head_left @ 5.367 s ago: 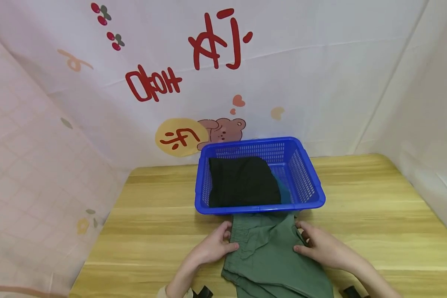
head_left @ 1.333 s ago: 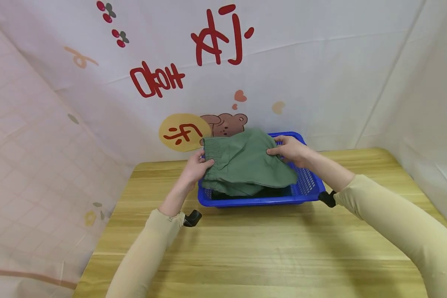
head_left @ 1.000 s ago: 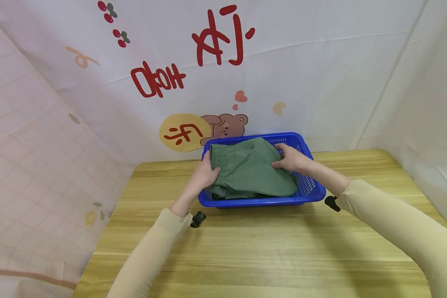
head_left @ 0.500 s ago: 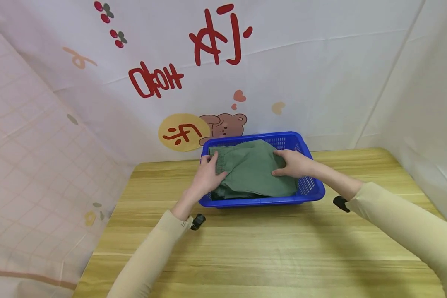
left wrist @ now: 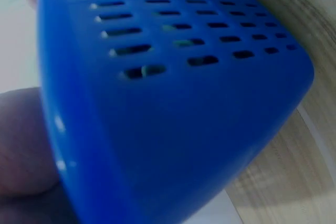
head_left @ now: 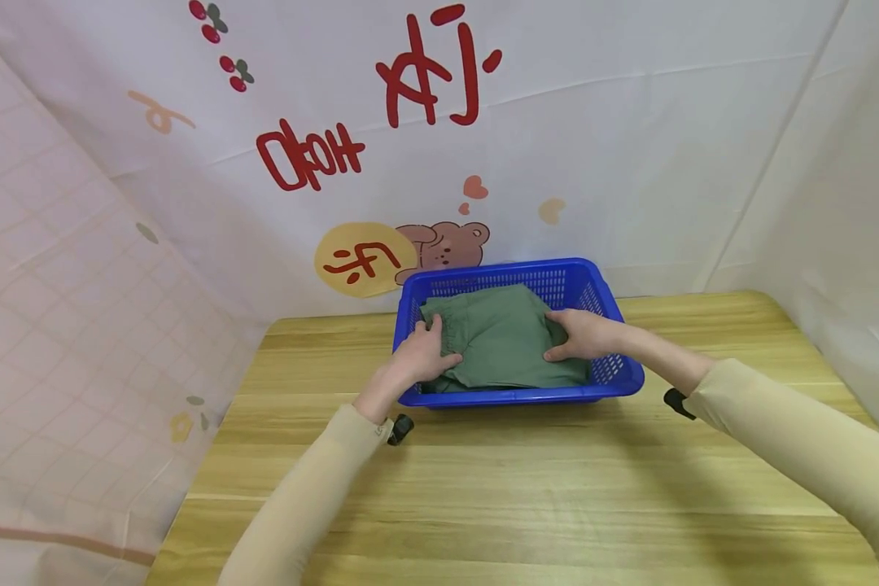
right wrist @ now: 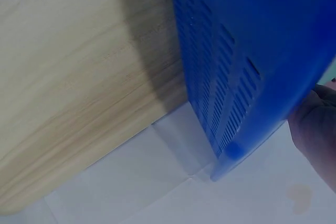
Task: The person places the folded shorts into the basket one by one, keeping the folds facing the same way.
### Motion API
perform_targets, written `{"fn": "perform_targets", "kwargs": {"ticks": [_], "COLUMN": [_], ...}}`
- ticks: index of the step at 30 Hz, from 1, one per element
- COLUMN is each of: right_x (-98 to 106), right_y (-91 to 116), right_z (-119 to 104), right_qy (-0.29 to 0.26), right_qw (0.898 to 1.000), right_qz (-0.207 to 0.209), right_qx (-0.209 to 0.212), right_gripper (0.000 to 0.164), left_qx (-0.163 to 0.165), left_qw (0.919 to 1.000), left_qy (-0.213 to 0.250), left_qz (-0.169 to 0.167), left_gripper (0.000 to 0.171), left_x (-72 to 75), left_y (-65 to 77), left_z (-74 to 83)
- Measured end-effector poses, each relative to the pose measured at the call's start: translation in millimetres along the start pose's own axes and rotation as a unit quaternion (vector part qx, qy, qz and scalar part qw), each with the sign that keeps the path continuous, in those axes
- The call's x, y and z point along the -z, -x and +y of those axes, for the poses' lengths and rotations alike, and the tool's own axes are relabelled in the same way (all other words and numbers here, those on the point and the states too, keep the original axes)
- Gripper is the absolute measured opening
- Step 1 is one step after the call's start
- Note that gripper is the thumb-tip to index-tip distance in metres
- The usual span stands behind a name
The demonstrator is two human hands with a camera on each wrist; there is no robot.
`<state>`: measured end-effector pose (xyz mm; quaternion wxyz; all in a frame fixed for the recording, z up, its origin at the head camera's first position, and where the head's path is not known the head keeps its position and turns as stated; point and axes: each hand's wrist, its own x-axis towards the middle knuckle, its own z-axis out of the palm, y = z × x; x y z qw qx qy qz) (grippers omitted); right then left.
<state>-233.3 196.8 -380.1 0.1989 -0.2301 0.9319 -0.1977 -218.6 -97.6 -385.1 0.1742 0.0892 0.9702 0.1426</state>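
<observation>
A pair of folded green pants (head_left: 509,338) with an elastic waistband lies inside the blue plastic basket (head_left: 520,396). My left hand (head_left: 421,354) reaches over the basket's left front side, its spread fingers and thumb resting on the waistband. On the opposite side, my right hand (head_left: 589,335) touches the right edge of the pants with thumb and fingers apart. The black garment seen earlier in the basket is covered by the green cloth. In the left wrist view, the basket's slotted wall (left wrist: 184,98) hides most of the hand; the right wrist view shows part of the right hand (right wrist: 317,129) by the rim.
The basket stands at the back of a wooden table (head_left: 498,496), close to a white printed backdrop (head_left: 593,146). White hanging sheets flank both sides. Black devices (head_left: 400,429) sit at both wrists of the beige sleeves (head_left: 311,492).
The green pants have gone from the table in front up into the basket, over the black garment. Lately they settled lower, and both hands loosened from pinching edges to resting on the cloth.
</observation>
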Motion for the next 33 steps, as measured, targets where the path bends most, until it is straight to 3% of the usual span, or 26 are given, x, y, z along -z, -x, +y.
{"fn": "perform_targets", "kwargs": {"ticks": [12,21,24,27,33], "right_x": [-12,-15,-17,-20,-22], "right_y": [-4,-2,-2,0,14], "right_z": [2,0,0,1,5], "right_qy": [0.028,0.06,0.069,0.075,0.081], "right_qw": [0.999,0.998,0.998,0.997,0.989], "right_qz": [-0.026,-0.017,-0.003,0.028,0.124], "right_qx": [-0.001,0.004,0.002,-0.004,-0.006], "right_gripper": [0.082,0.08,0.078,0.076,0.074], "left_qx": [-0.001,0.007,0.008,0.005,-0.028], "left_qw": [0.9991,0.9993,0.9994,0.9968,0.9817], "left_qy": [-0.034,-0.035,-0.03,-0.045,-0.063], "left_qz": [-0.026,-0.013,0.012,0.066,0.178], "left_gripper": [0.091,0.089,0.088,0.085,0.077], "left_x": [-9.2,-15.7,-17.1,-17.7,-16.1], "left_y": [-7.9,-12.6,-9.9,-3.0,8.3], "left_z": [2.4,6.3,5.9,7.2,2.5]}}
